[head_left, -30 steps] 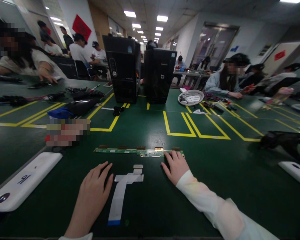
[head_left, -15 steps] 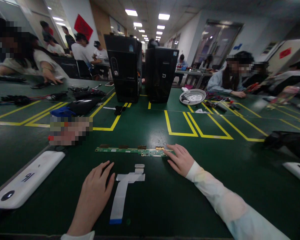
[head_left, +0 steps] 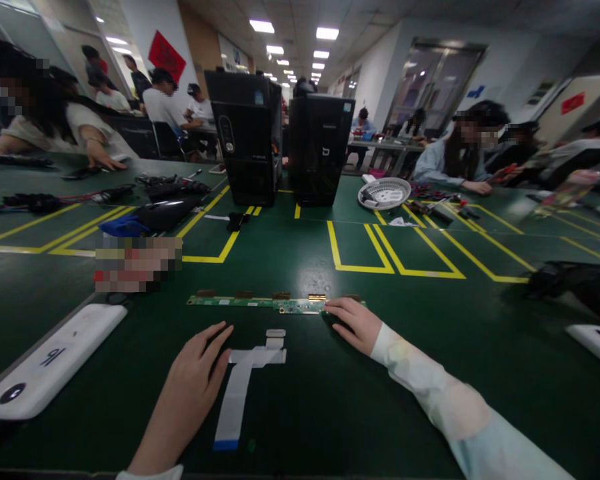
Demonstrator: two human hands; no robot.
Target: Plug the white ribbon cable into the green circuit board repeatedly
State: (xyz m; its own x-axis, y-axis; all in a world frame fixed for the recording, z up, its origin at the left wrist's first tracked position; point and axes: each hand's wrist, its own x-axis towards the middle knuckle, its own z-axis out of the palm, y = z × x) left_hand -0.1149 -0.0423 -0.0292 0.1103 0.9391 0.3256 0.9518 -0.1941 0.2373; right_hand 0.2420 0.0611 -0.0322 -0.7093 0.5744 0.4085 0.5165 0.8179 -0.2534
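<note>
A long, narrow green circuit board (head_left: 240, 302) lies crosswise on the green table (head_left: 380, 413), with dark tabs along its far edge and one tab shining gold. My right hand (head_left: 356, 323) is at the board's right part, fingers stretched out and fingertips at its near edge; it partly hides that end. Nearer to me lies a white flat ribbon cable (head_left: 236, 400), bent into a T-like shape, with a blue end and a connector at its far end. My left hand (head_left: 195, 373) rests just left of the cable, fingers extended, holding nothing.
Two black computer towers (head_left: 245, 140) stand ahead. A white basket (head_left: 385, 193) with parts sits right of them. Left are a white elongated device (head_left: 55, 360), a blurred-out object (head_left: 137, 265) and dark cables (head_left: 170, 187). Yellow tape marks the table; other people sit around it.
My right hand has shifted slightly left and down along the board, its fingers drawn closer together. My left hand has barely moved. The board and cable lie as before; the view shifted a little.
</note>
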